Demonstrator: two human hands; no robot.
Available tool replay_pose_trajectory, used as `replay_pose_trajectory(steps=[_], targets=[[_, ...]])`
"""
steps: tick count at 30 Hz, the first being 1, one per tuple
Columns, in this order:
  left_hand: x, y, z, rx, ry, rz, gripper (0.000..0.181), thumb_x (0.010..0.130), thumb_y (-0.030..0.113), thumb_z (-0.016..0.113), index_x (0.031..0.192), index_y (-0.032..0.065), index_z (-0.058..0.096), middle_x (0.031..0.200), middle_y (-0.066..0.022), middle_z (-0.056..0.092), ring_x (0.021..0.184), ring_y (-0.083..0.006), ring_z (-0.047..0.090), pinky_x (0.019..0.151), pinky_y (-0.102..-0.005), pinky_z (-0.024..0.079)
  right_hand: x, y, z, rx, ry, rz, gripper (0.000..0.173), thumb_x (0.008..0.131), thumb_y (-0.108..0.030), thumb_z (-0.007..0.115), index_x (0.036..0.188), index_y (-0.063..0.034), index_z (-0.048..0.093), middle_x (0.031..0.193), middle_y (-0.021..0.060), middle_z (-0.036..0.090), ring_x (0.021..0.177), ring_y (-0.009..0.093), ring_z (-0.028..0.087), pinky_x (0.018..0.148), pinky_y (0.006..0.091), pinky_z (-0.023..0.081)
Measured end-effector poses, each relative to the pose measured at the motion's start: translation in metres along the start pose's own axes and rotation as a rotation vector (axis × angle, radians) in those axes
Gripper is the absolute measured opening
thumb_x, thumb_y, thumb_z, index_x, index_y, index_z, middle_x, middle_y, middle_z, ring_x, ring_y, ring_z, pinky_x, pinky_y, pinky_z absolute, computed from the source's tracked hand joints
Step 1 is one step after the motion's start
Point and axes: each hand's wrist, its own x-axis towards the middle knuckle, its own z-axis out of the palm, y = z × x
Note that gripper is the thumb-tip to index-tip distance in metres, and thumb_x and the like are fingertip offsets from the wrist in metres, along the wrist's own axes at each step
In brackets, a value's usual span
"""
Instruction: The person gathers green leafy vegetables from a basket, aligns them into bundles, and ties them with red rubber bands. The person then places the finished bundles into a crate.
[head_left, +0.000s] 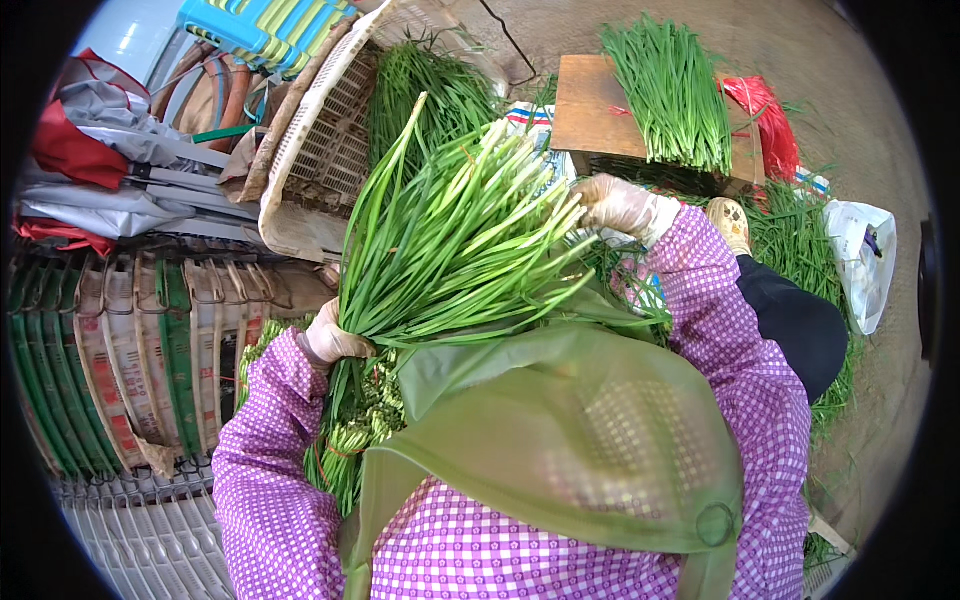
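Note:
My left hand (337, 337), in a thin translucent glove, is shut around the leafy part of a large bunch of garlic chives (450, 255). The stalks fan out from it, with their pale stem ends towards the upper right. One small group of stalks sticks up apart from the others. My right hand (611, 202), gloved too, has bent fingers right beside the pale ends; whether it pinches a stalk is hidden. Tied bundles of chives (349, 442) lie below my left hand, partly covered by my green apron (555, 427).
A wooden stool (585, 97) bears a neat pile of chives (675, 97), with red plastic strips (765, 127) beside it. A white plastic basket (322, 135) holds more greens (435, 90). Stacked crates (135, 360) stand at left. Loose leaves (795, 232) and a white bag (862, 262) lie at right.

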Motion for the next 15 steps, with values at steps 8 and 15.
replay_pose_trajectory(steps=[8,15], targets=[[0.037,-0.009,-0.006,0.467,-0.121,0.161,0.064,0.060,-0.011,0.070,0.120,0.0041,0.051,0.111,-0.0057,0.061,0.102,-0.0164,0.057,0.087,-0.0344,0.046,-0.032,-0.046,0.001,-0.279,0.387,-0.187,0.035,0.070,-0.024,0.070,0.100,-0.0054,0.067,0.123,0.0167,0.053,0.126,0.024,0.037,0.103,0.0351,0.028],[0.065,-0.007,0.001,0.638,-0.118,0.231,0.066,0.057,-0.008,0.073,0.119,0.0033,0.053,0.109,-0.0062,0.061,0.098,-0.0181,0.057,0.083,-0.0332,0.046,-0.005,-0.018,0.044,-0.912,0.968,-0.088,0.062,0.054,-0.041,0.079,0.105,-0.0105,0.062,0.130,0.0138,0.043,0.121,0.037,0.034,0.103,0.0429,0.027]])
